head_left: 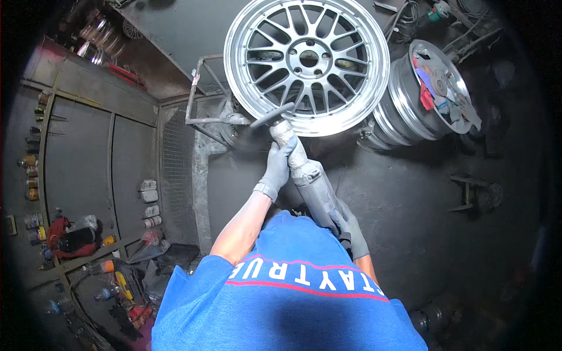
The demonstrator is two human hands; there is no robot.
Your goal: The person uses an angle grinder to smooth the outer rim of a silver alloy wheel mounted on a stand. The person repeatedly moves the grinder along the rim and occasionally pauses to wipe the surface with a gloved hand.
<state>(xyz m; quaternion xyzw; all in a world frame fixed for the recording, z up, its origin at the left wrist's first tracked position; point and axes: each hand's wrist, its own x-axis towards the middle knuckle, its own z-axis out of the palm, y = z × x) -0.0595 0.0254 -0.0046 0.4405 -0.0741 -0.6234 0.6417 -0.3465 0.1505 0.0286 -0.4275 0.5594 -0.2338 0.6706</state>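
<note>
Both my hands, in grey gloves, hold a long angle grinder (319,190), its neck wrapped in pale, worn material. My left hand (276,165) is closed around the neck near the head. Farther back, my right hand (349,229) grips the rear of the grey body; some of its fingers are hidden. A disc (271,115) at the tool's front end appears nearly edge-on. It overlaps the lower left rim of a silver multi-spoke alloy wheel (319,126) in front of me; whether they touch, I cannot tell. The wheel's spoked face is turned toward me.
More wheels (404,105) are stacked at the right, with red and blue pads and discs on top. A metal frame (205,121) stands left of the alloy wheel. A small stool (477,193) is at far right. Bottles, bags and tools (126,286) clutter the lower left.
</note>
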